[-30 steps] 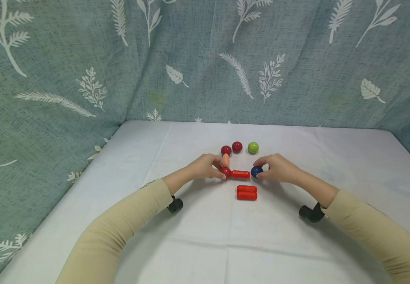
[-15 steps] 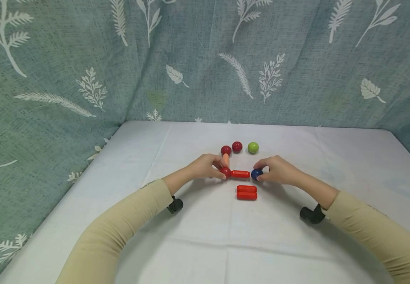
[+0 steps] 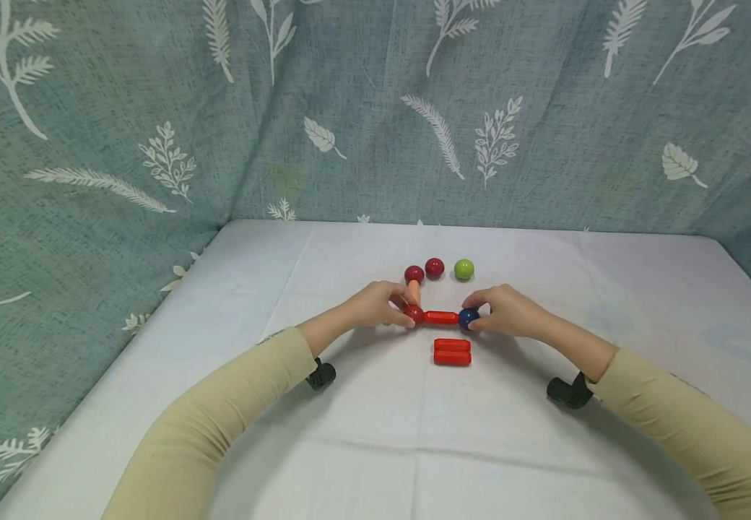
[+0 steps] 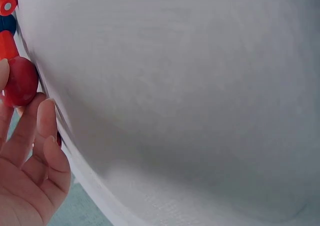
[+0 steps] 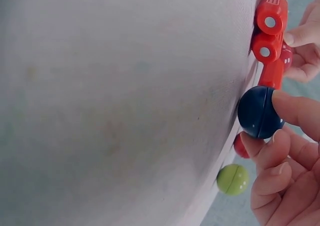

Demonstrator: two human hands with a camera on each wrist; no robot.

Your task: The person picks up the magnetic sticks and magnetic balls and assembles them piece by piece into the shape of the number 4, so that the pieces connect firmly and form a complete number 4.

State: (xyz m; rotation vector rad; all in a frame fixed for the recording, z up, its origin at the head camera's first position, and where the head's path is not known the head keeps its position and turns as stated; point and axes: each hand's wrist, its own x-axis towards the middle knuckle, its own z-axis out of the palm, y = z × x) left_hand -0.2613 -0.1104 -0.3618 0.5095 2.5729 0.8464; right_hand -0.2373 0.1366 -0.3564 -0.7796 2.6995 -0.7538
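My left hand [image 3: 378, 305] pinches a red ball [image 4: 22, 81] between thumb and fingers. From that ball a red rod [image 3: 441, 318] runs right, and an orange rod [image 3: 414, 291] runs away to another red ball [image 3: 414, 274]. In my right hand [image 3: 508, 310] a dark blue ball [image 5: 260, 112] is pinched; it touches the red rod's right end. Two more red rods [image 3: 452, 352] lie side by side just nearer to me, and the right wrist view shows round pale discs in their ends.
Behind the hands sit a loose red ball [image 3: 435, 268] and a green ball [image 3: 463, 269]. Everything rests on a white cloth-covered table [image 3: 375, 448]. A patterned blue-green curtain [image 3: 362, 108] rises along the back and left side.
My right hand has shifted slightly left with the blue ball, closing the small gap to the red rod's end. The left hand and its red ball stay in place.
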